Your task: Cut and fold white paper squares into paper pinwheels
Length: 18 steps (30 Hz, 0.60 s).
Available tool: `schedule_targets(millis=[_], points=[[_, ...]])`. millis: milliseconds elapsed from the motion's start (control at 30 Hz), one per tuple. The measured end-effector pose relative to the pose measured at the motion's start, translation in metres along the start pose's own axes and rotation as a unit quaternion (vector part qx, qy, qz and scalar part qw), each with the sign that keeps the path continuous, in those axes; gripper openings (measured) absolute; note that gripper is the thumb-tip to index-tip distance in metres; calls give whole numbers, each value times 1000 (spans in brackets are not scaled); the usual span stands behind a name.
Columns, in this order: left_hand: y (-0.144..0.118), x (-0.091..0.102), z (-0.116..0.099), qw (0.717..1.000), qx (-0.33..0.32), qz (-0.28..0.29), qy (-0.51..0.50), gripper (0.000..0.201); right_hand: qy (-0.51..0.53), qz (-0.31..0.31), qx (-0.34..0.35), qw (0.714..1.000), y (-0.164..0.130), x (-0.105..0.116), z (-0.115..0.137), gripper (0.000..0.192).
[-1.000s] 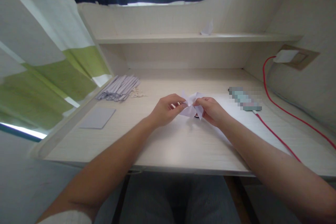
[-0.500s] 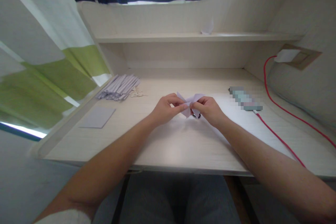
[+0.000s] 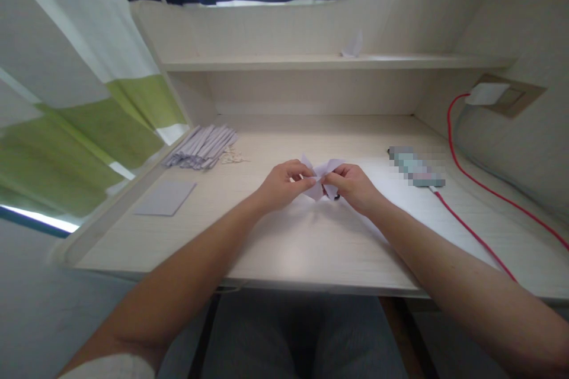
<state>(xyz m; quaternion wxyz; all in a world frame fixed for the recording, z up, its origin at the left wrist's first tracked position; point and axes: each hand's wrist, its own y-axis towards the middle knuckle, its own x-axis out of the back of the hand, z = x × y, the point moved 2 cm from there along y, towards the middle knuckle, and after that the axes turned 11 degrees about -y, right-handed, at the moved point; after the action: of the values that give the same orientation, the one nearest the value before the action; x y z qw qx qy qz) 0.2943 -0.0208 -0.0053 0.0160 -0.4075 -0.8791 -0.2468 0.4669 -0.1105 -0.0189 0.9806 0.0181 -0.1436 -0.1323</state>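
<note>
Over the middle of the pale wooden desk (image 3: pixel 288 249), my left hand (image 3: pixel 281 186) and my right hand (image 3: pixel 353 186) both pinch a small folded piece of pale lilac paper (image 3: pixel 320 177). The fingertips of the two hands meet at its centre. Pointed flaps stick up and out between them. A small dark object lies on the desk under the paper, mostly hidden.
A pile of lilac paper strips (image 3: pixel 202 147) lies at the back left, with a flat lilac sheet (image 3: pixel 166 198) in front of it. A white sheet (image 3: pixel 413 201) lies under my right forearm. A blurred device (image 3: pixel 415 167) with a red cable (image 3: pixel 471 231) lies at the right. A paper scrap (image 3: pixel 352 47) sits on the shelf.
The paper has been folded tighter and looks smaller than a second ago. My hands have drawn a little closer together; since half a second ago hardly anything moved.
</note>
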Motion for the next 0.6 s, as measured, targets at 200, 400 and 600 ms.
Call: schedule_targets(millis=[200,400,600], points=[[-1,0,-3,999,-11,-3,45,12,-19,21,12,1000,-2,-2,2,13],[-2,-3,-8,997,-12,-12,81,10,-18,48,19,999,-1,-2,0,18],[-3,-3,-7,996,-7,-13,85,11,-11,69,11,997,-1,-4,-2,20]])
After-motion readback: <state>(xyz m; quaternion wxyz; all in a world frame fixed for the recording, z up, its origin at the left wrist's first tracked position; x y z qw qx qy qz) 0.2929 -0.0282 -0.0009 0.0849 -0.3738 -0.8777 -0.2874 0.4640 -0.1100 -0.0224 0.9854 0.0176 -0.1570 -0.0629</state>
